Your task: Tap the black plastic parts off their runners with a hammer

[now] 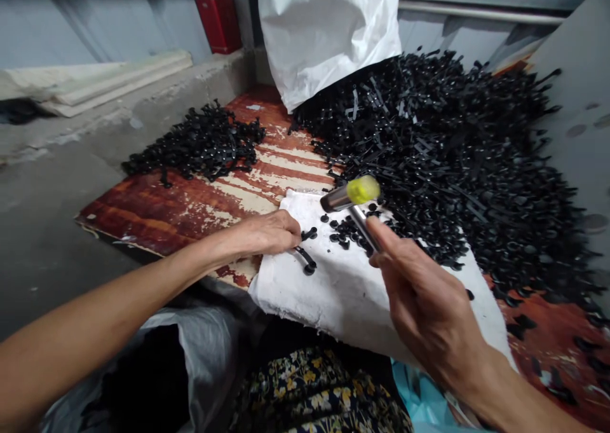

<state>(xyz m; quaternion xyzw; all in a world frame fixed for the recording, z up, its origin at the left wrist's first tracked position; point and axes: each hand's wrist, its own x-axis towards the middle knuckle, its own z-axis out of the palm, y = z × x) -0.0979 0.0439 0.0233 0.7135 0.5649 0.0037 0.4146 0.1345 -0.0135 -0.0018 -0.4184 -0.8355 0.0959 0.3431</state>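
Observation:
My right hand [414, 287] is wrapped round the metal handle of a small mallet [350, 198]. Its head, with one yellow face and one dark face, is raised over a white cloth [328, 293]. On the left side of the cloth, my left hand [281, 231] is closed on black strip-like parts with round ends; one such black part [307, 261] sticks out from under its fingers. The fingertips are partly hidden. Small round black pieces [343, 233] lie scattered on the cloth between the two hands.
A large heap of black parts [443, 140] covers the right of the worn red board [162, 213]. A smaller heap [200, 142] lies at the left. A white sack [328, 32] hangs behind. Below left is an open bag [204, 350]. A concrete ledge [114, 112] borders the board.

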